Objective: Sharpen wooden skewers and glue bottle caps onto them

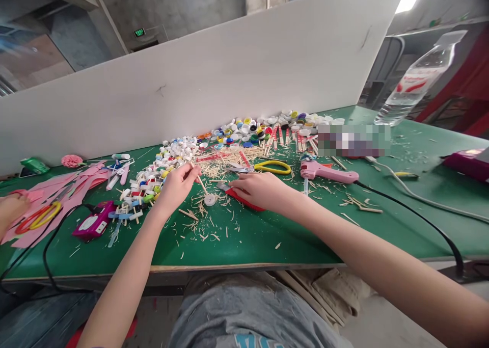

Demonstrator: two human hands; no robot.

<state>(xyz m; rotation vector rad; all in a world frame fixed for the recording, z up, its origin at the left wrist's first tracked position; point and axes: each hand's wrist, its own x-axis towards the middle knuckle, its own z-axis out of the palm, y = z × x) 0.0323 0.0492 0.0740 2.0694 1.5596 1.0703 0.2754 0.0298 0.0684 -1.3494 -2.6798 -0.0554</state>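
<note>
My left hand (179, 185) pinches a thin wooden stick (202, 186), held at a slant. Its lower end meets a small white disc (210, 199), which looks like a bottle cap, on the green table. To the right, my right hand (257, 187) is closed over a red utility knife (244, 199) lying low against the table, its tip pointing toward the stick; part of the handle is hidden by my fingers. Scissors with yellow handles (273, 167) rest just beyond that hand. Wood shavings (198, 218) are scattered around the disc.
Behind my hands lie piled bottle caps (248, 129) and wooden sticks (221, 164). A pink glue gun (328, 173) with a black cord is at right, near a water bottle (414, 85). At left are a magenta box (95, 220), pink strips (86, 177) and another person's hand (13, 210).
</note>
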